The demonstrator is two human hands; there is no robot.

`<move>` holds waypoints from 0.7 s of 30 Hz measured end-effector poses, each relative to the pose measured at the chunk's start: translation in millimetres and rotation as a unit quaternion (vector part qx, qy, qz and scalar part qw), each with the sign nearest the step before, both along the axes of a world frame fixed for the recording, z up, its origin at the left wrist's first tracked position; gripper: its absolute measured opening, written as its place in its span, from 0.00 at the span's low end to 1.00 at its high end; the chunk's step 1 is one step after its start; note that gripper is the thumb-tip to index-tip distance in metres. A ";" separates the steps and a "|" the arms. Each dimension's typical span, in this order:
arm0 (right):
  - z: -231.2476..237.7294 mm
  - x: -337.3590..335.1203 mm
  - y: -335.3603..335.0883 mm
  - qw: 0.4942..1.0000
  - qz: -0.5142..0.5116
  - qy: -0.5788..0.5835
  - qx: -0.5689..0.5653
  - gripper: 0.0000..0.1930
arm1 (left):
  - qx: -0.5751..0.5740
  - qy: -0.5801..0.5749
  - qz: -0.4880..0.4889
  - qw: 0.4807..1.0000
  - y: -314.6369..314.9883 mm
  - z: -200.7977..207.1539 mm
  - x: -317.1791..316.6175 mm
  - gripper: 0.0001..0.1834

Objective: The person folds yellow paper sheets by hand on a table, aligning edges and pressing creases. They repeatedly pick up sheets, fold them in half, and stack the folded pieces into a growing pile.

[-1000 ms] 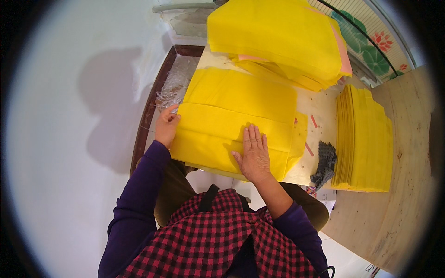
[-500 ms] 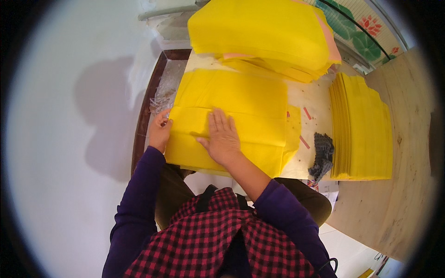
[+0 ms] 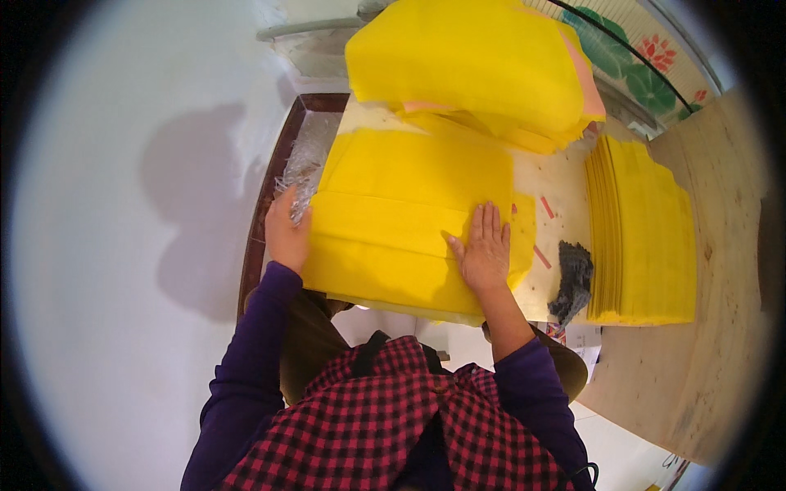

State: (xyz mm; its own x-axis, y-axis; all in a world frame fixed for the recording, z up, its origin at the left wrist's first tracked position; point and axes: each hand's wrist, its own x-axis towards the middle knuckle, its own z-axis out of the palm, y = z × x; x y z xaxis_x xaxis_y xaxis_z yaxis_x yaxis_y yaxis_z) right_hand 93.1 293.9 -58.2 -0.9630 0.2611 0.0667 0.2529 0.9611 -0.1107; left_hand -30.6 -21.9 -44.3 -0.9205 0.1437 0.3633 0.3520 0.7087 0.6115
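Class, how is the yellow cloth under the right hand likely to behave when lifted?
The yellow cloth would probably sag, as the similar yellow pile beyond droops. It seems light for its size, since its edges look thin. It may crease easily: lines run across it.

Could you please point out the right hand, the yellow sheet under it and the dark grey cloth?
Right hand [image 3: 485,254]: head view, on its back.
Yellow sheet [image 3: 385,227]: head view, its creased middle.
Dark grey cloth [image 3: 574,278]: head view, its crumpled middle.
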 end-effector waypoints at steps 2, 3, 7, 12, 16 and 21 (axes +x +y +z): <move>-2.4 0.5 -0.5 1.000 -0.004 -0.006 0.006 0.44 | -0.049 0.111 -0.047 0.992 30.8 6.7 17.7 0.22; -3.8 0.1 -0.2 1.000 0.002 0.003 0.015 0.44 | 0.032 0.069 -0.113 0.991 58.6 5.6 29.0 0.23; -8.1 1.0 5.9 0.999 0.027 0.003 0.027 0.43 | -0.083 -0.046 -0.296 0.951 176.6 1.7 75.2 0.30; -10.9 1.4 5.5 0.999 0.026 0.007 0.042 0.42 | -0.189 -0.086 -0.193 0.959 172.8 -9.6 65.2 0.35; -7.7 1.6 2.3 1.000 0.017 0.011 0.021 0.42 | -0.246 -0.073 -0.074 0.964 114.3 -23.9 40.4 0.36; -2.7 0.1 1.8 0.999 0.013 -0.010 0.034 0.41 | -0.242 -0.116 0.026 0.963 62.9 -32.7 17.4 0.37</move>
